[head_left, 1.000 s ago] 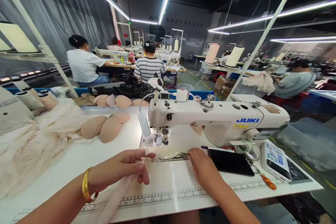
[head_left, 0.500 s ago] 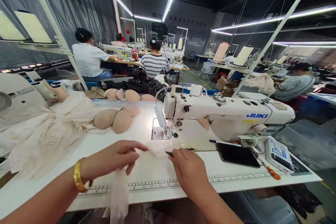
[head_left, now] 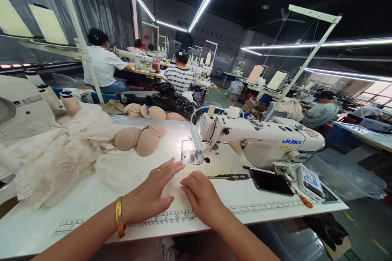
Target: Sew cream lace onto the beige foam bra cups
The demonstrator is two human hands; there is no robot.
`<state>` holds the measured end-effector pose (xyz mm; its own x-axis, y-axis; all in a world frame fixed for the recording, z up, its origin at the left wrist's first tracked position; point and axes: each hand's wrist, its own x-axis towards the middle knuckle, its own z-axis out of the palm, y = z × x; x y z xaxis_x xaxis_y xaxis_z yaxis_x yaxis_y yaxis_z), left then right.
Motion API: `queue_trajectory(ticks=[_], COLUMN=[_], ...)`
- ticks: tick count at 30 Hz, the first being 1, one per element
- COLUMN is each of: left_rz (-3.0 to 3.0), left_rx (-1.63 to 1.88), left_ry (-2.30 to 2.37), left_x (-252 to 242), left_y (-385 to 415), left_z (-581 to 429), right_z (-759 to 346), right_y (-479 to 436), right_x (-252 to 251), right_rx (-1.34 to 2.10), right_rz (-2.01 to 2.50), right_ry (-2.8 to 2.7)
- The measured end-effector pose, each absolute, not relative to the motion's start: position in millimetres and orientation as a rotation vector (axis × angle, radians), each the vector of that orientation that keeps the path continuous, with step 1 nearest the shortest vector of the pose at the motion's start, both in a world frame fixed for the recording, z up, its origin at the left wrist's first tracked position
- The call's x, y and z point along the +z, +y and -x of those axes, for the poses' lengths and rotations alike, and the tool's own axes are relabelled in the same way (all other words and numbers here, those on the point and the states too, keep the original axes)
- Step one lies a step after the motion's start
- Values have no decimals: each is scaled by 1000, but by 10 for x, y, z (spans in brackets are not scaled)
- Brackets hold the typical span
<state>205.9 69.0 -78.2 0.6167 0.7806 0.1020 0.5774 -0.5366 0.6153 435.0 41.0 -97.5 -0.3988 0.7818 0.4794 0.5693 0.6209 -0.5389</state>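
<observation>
Spreading lower and flatter than in the earlier frame, the left hand (head_left: pixel 150 193) is lying beside the needle plate (head_left: pixel 191 157), thumb and fingers apart. The right hand (head_left: pixel 202 197) is curling next to it, fingertips drawn together; whether they are gripping cannot be told. Between the hands, a pale sheer cloth (head_left: pixel 175 185) is lying on the counter (head_left: pixel 234 193), partly hidden by them. Dark-handled snips (head_left: pixel 234 176) are resting uncovered to the right, near a black phone (head_left: pixel 271 181) and a white device (head_left: pixel 310 181). Behind these, a white sewing machine (head_left: pixel 263 144) is standing with its lamp glowing. At left, stacked beige pads (head_left: pixel 148 142) are lying beside heaped cream fabric (head_left: pixel 64 157). Beyond, a person in a striped shirt (head_left: pixel 180 79) is sitting facing away.
</observation>
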Motion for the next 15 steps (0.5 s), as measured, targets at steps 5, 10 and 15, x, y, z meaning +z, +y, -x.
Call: queue_trajectory(ticks=[5,10,15], left_rz=[-1614,-1264,-1229], left_rx=[642,741,743], left_ry=[999,980,986], left_x=[-530,-540,-590], left_y=[737,749,736], left_z=[-2079,-2118,-2215], right_z=[-4584,-4850,-4683], right_y=[367,438,638], right_x=[-796,-908,-902], right_rx=[1265,1491,1320], right_rz=[1029,1144,1136], right_ry=[-1468,-1584,-1754])
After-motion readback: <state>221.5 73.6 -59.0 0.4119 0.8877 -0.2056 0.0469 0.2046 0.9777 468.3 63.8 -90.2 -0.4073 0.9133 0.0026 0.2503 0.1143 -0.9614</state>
